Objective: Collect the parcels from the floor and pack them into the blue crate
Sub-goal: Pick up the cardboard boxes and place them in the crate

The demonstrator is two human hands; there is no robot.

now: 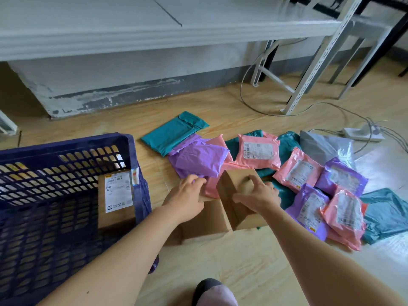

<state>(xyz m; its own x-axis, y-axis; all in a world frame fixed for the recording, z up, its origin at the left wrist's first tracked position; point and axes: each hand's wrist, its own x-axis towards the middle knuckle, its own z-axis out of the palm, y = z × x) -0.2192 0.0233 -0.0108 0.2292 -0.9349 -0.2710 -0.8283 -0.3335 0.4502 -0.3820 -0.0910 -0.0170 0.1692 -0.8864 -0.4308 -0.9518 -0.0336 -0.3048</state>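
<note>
Brown cardboard box (236, 177) in right hand (258, 200)

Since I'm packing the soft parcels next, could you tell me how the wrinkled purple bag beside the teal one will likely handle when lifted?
The purple bag looks floppy: its film is creased and bulges unevenly, so it will probably sag. The glossy plastic may slip, so pinch firmly. Puffed and loose, it is probably light.

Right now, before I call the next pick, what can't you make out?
Head view:
- blue crate: left and near sides cut off by the frame.
- left hand: its own back hides its grip on the flat box.
- teal mailers: buried under pink mailers, count unclear.
- labels: too blurred to read.
</note>
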